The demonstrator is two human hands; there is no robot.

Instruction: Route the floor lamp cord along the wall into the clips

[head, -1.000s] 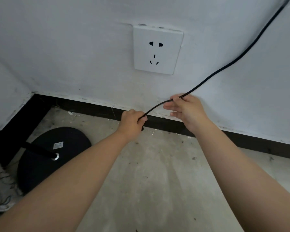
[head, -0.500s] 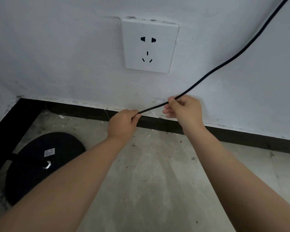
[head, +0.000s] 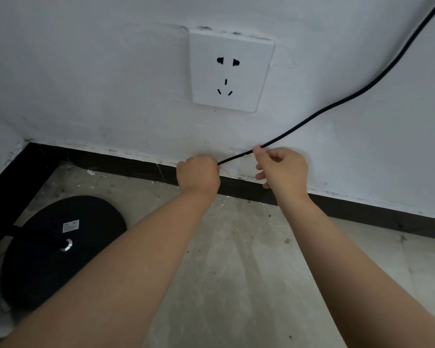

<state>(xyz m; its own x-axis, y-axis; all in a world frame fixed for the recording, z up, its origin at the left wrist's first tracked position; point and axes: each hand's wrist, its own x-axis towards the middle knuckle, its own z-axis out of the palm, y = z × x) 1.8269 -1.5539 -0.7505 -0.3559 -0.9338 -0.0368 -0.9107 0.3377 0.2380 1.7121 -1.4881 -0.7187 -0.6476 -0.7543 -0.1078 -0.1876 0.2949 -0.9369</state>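
A thin black lamp cord (head: 337, 104) runs down from the upper right across the white wall to my hands. My right hand (head: 283, 169) pinches it between thumb and forefinger just above the black baseboard (head: 362, 212). My left hand (head: 199, 175) is a closed fist around the cord a short way to the left, close to the wall. A short taut stretch of cord spans the two hands. The lamp's round black base (head: 60, 249) sits on the floor at lower left. No clip is visible.
A white wall socket (head: 230, 71) is mounted above my hands. The room corner lies at the far left. The grey concrete floor (head: 236, 272) below is dusty. The lamp's pole (head: 33, 234) slants up-left from its base.
Both hands have shifted slightly closer to the wall, and the cord between them lies a little flatter. The camera view has drifted a little.
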